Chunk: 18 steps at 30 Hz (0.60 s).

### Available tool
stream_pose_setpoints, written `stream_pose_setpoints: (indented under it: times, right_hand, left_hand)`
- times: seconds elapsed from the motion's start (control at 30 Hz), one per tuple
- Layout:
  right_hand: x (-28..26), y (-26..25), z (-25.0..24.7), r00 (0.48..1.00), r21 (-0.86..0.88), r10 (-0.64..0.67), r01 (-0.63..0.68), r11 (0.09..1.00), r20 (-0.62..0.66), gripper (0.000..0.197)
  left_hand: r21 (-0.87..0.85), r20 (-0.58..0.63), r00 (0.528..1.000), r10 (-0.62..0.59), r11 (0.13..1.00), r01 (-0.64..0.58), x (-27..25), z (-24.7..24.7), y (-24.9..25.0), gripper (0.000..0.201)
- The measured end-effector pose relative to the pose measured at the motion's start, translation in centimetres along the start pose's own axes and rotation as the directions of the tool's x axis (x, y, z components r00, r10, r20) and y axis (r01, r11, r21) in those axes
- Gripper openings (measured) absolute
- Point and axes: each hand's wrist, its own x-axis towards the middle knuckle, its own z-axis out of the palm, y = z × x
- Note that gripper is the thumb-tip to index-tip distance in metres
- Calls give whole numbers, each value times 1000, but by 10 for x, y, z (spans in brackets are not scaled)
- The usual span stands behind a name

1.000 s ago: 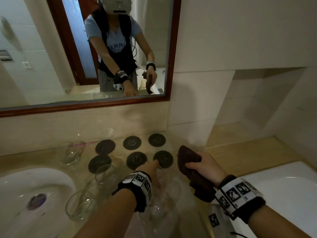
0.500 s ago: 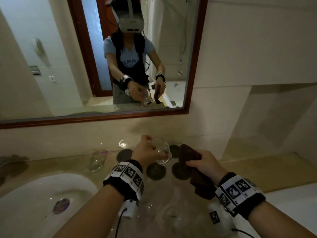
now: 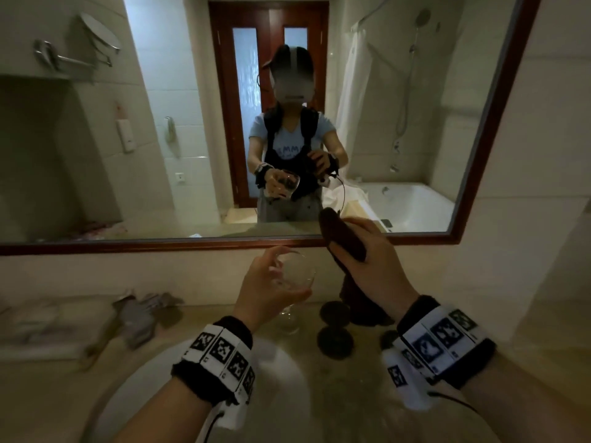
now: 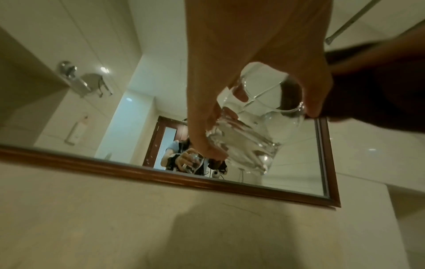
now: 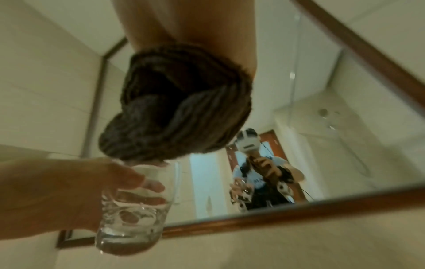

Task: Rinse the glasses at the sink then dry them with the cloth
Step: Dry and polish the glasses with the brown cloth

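My left hand (image 3: 281, 276) grips a clear tumbler glass (image 3: 302, 271) by its side and holds it upright in the air above the counter, in front of the mirror's lower frame. In the left wrist view the fingers wrap the glass (image 4: 257, 127) from above. My right hand (image 3: 367, 254) clutches a bunched dark brown cloth (image 3: 342, 238) just right of the glass and a little higher. From the right wrist the cloth (image 5: 174, 105) hangs right at the rim of the glass (image 5: 135, 205); whether they touch I cannot tell.
The white sink basin (image 3: 128, 385) lies below my left forearm. Black round coasters (image 3: 334, 343) sit on the counter under my hands, with another glass (image 3: 289, 319) beside them. Folded white towels (image 3: 35, 327) and a grey object (image 3: 140, 318) lie at the left.
My left hand took a glass off the counter among the coasters and raised it to mirror height. The right hand rose alongside with the cloth, and my view tilted upward.
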Motion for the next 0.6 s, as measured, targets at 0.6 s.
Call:
stream_pose_setpoints:
  times: [0.6]
  right_hand:
    - [41, -87, 95, 766, -174, -253, 427, 887, 592, 21]
  left_hand:
    - [440, -85, 868, 489, 800, -408, 3, -121, -9, 79]
